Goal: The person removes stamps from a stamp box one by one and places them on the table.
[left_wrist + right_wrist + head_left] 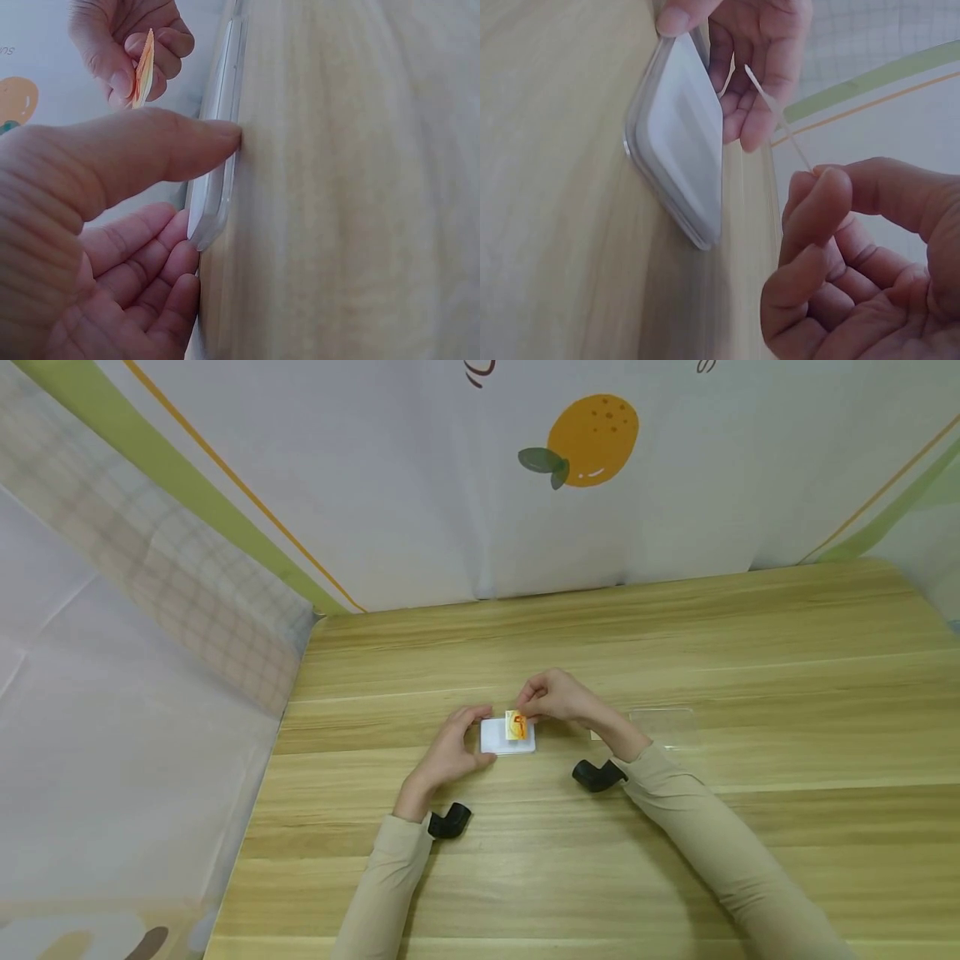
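A flat white rectangular block in a clear plastic case (491, 739) lies on the wooden table. My left hand (448, 750) holds the case at its left end, the thumb on the near edge and the fingers at the far edge. Between thumb and forefinger, my right hand (558, 696) pinches a thin square paper piece (516, 727) with a yellow, orange and red print. In the right wrist view this paper (780, 116) appears edge-on, apart from the white surface (682, 127). The left wrist view shows its printed side (145, 71) bent slightly.
A clear plastic lid or tray (663, 722) lies right of the hands, beyond the right forearm. Beside that forearm shows a small cream piece (596, 735), mostly hidden. Black wrist mounts (450, 821) sit at both cuffs. A printed cloth (420, 485) hangs behind the table (787, 710).
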Demonstrator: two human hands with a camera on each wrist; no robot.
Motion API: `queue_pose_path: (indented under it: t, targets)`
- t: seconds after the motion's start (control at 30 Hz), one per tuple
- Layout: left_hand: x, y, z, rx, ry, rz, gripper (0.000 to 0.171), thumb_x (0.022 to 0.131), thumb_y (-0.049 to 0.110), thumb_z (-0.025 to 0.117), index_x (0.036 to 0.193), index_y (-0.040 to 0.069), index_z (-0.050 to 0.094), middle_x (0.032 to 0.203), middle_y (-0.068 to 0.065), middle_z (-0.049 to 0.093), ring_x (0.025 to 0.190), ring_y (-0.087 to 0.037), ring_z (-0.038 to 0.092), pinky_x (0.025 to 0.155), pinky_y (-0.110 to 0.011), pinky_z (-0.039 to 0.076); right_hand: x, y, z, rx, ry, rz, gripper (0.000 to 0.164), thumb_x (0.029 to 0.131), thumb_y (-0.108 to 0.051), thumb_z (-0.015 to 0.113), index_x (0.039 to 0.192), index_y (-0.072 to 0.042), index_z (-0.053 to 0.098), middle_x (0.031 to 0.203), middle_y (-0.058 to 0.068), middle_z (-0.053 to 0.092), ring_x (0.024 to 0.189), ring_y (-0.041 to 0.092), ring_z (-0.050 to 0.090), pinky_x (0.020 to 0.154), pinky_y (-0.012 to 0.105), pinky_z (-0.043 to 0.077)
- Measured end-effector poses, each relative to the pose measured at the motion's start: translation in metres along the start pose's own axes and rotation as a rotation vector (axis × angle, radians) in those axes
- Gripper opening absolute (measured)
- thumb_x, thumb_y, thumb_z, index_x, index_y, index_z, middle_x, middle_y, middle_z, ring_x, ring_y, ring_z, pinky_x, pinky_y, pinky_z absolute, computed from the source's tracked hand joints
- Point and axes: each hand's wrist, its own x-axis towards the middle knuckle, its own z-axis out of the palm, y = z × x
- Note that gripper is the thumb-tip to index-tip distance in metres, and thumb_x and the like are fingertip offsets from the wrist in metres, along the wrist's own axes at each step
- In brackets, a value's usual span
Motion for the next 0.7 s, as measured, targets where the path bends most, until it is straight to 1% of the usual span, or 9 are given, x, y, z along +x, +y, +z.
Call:
queue_pose_path:
  t: [0.17, 0.47, 0.7]
  targets:
    - [0.0000, 0.0006, -0.0002, 0.000, 0.002, 0.001, 0.066, 0.070, -0.004, 0.077, 0.129, -0.004, 0.049, 0.126, -0.014, 0.054, 0.119, -0.028, 0.045, 0.106, -0.041, 0.034, -0.0007, 0.0004, -0.0015, -0.002, 0.003, 0.001, 0.005, 0.083, 0.001, 0.063, 0.085, 0.005, 0.064, 0.075, 0.006, 0.063, 0.067, 0.015, 0.057, 0.065, 0.028, 0.052]
    - [-0.0005, 0.0014, -0.0001, -0.001, -0.003, 0.004, 0.064, 0.071, -0.005, 0.076, 0.129, -0.005, 0.049, 0.127, -0.015, 0.053, 0.119, -0.029, 0.045, 0.106, -0.041, 0.034, -0.0020, 0.0042, -0.0046, -0.032, 0.001, -0.027, 0.006, 0.083, 0.000, 0.063, 0.085, 0.006, 0.063, 0.075, 0.006, 0.062, 0.065, 0.013, 0.055, 0.062, 0.026, 0.050]
    - [0.0001, 0.0010, 0.0000, 0.001, -0.005, 0.007, 0.065, 0.071, -0.005, 0.077, 0.129, -0.005, 0.049, 0.126, -0.015, 0.053, 0.119, -0.029, 0.045, 0.106, -0.041, 0.034, -0.0041, 0.0032, -0.0074, -0.032, 0.005, -0.013, 0.006, 0.084, 0.000, 0.062, 0.086, 0.005, 0.063, 0.076, 0.006, 0.061, 0.066, 0.014, 0.055, 0.063, 0.026, 0.050]
